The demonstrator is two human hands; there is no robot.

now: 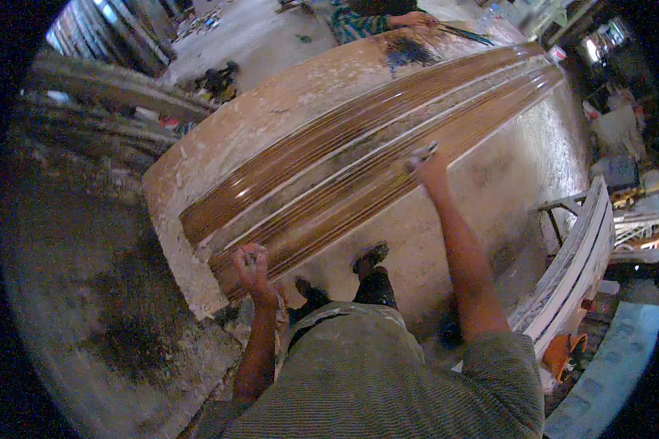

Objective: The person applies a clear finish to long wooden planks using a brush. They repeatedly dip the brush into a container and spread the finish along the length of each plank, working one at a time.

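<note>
Two long, glossy brown grooved strips, a far strip [293, 162] and a near strip [359, 201], run diagonally across a big tan board [285, 95], with a pale-edged gap between them. Over the middle of the near strip is my right hand [430, 170], arm stretched out, fingers closed round a small pale thing too blurred to name. My left hand [252, 272] is at the left end of that strip. Its fingers curl in, and a greyish patch shows among them; whether that is a held thing is unclear.
Beyond the board, another person's hand [415, 20] holds thin dark sticks [465, 33], beside a dark blue tangle [408, 53]. Stacked timber [110, 91] lies at left. A whitish curved piece [575, 256] and an orange container [560, 355] stand at right.
</note>
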